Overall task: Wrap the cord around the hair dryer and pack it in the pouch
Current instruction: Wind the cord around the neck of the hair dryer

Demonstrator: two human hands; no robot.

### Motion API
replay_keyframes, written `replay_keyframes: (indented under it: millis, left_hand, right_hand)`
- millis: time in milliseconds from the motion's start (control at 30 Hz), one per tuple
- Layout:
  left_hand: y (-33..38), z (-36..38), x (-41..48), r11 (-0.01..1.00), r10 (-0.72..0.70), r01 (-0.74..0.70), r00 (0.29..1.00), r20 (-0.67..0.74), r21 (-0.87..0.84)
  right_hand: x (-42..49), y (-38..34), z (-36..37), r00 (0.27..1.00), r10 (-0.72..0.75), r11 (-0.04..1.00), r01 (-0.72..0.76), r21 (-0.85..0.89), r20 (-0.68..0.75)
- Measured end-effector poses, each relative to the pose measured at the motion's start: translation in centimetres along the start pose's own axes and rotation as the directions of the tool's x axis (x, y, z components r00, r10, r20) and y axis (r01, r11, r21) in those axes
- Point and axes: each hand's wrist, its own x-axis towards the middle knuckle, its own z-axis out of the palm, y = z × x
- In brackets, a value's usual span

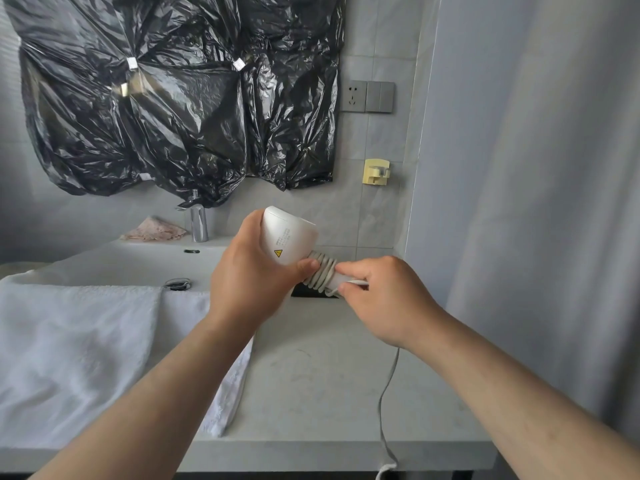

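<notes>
Two bare forearms [156, 393] reach up from 7 and 5 o'clock above a grey counter [311, 393]. At centre, the left hand [249, 271] curls around the white hair dryer [287, 233]; the right hand [384, 299] pinches the cord [323, 273] at its coiled handle. Slack trails off the counter toward 5 o'clock; snagging on that edge could loosen the coils. No pouch is visible.

The right hand [377, 299] covers the handle end of the hair dryer [291, 226], whose print [284, 239] is too small to read, the cord [381, 407] leaves at the bottom edge, and a dark thing [311, 292] beneath is mostly hidden.
</notes>
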Motion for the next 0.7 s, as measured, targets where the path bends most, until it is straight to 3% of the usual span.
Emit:
replay_keyframes:
  millis: [167,400,500,600,700]
  left_hand:
    - [-0.3,0.0,0.0,0.999,0.004,-0.006,0.998,0.060,0.041]
    - [-0.6,-0.4,0.8,0.998,0.018,-0.007,0.984,0.179,-0.062]
    - [-0.4,-0.7,0.9,0.995,0.023,-0.003,0.979,0.200,-0.101]
    - [-0.1,-0.7,0.4,0.998,0.062,-0.056,0.975,0.211,-0.034]
    - [0.4,-0.7,-0.7,0.965,0.163,-0.209,0.952,0.261,0.157]
  right_hand:
    - [0.2,0.3,-0.9,0.991,-0.036,0.999,0.041,-0.035,0.126]
    - [1.0,0.8,-2.5,0.993,-0.090,0.996,0.092,-0.020,0.074]
    - [1.1,1.6,-2.2,0.994,-0.037,0.999,0.036,0.011,0.102]
    - [0.9,2.3,-1.5,0.977,0.028,0.983,-0.066,0.171,0.213]
    - [0.8,2.4,-1.4,0.984,0.069,0.957,-0.111,0.267,0.162]
